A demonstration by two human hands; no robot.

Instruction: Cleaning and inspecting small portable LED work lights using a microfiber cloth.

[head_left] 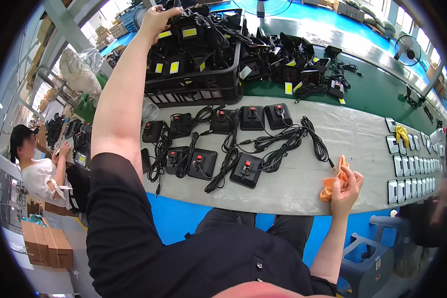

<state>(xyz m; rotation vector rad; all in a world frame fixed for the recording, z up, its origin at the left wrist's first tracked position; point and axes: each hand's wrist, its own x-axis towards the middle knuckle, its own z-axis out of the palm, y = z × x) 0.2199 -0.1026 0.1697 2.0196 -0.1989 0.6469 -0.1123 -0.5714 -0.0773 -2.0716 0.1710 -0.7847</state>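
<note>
Left hand (156, 20) stretched far up to upper centre of frame, fingers closing on a black lamp unit (176, 5) at top of the black crate (193, 87); grip partly cut by frame edge, looks pinched on it. Crate heaped with black lamp units showing yellow panels, standing at far edge of the counter (303, 188). Right hand (345, 191) at lower right, near counter's front edge, curled around an orange cloth (333, 181), cloth bunched and resting on counter. Between hands, two rows of black boxes with red buttons (246, 170) and coiled black cables (283, 144). White plates (412, 169) in rows at right. Seated person (35, 169) at far left.
</note>
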